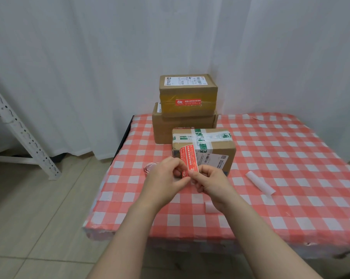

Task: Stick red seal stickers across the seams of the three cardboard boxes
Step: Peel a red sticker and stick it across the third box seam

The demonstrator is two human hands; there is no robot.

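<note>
We have a single wide-angle view, worn on the head, facing forward and tilted down. It sits close over the near edge of the bench (290, 158), which fills the lower middle, with the curtain (89, 57) behind and the floor (39, 198) at left.

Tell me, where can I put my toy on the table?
Bare cloth lies right of the stacked boxes, behind the paper strip. Crowded: around the near box, roll, left hand and right hand.

two stacked boxes (185, 109) behind third box (214, 147)
</note>
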